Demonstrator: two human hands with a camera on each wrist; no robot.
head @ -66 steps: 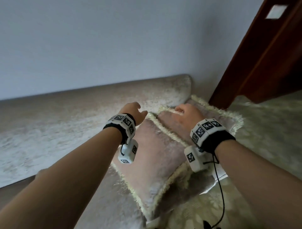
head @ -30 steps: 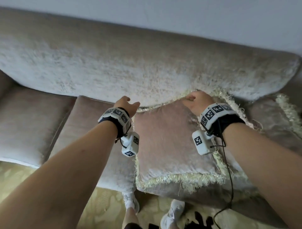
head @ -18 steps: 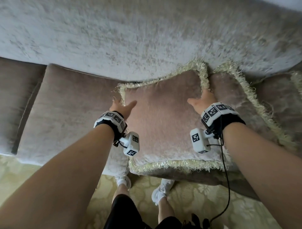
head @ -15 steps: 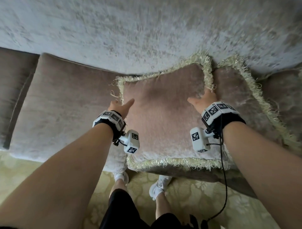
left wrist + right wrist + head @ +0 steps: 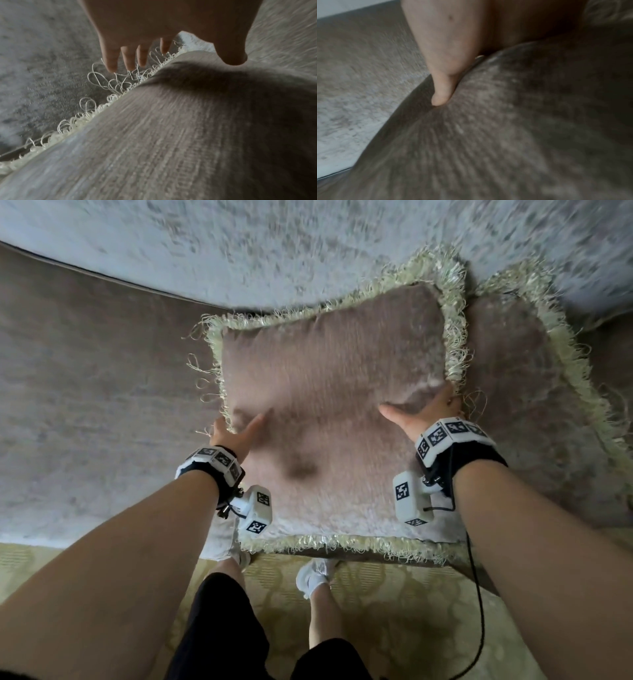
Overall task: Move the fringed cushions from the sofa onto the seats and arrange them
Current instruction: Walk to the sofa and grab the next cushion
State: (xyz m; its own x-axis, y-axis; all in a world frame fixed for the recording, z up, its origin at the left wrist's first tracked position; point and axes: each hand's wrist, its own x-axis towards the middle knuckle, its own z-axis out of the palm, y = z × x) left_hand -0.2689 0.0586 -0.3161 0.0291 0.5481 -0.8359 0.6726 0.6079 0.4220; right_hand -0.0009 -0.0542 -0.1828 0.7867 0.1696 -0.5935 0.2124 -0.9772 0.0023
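Two hands on one cushion, noted from my remote station. Square mauve velvet cushion with cream looped fringe (image 5: 329, 419) sits on the sofa seat, its far edge up against the pale plush sofa backrest (image 5: 308, 244). My left hand (image 5: 236, 433) grips the cushion's left edge: thumb pressed into the top face, making a dark dent, and in the left wrist view the fingers (image 5: 126, 59) curl down past the fringe at the edge. My right hand (image 5: 428, 412) grips the right edge: thumb dug into the velvet, seen plainly in the right wrist view, other fingers hidden behind the cushion's side. Second fringed cushion of the same mauve velvet (image 5: 520, 392) lies partly under the first, offset to the right, its fringe showing along the top and right side. Taupe velvet seat cushion (image 5: 102, 405) stretches off to the left, bare where visible. Near edge of the held cushion overhangs the seat front. Below it, yellow patterned carpet (image 5: 394, 611) and my white shoes (image 5: 315, 573). Head view is blurred toward the backrest.
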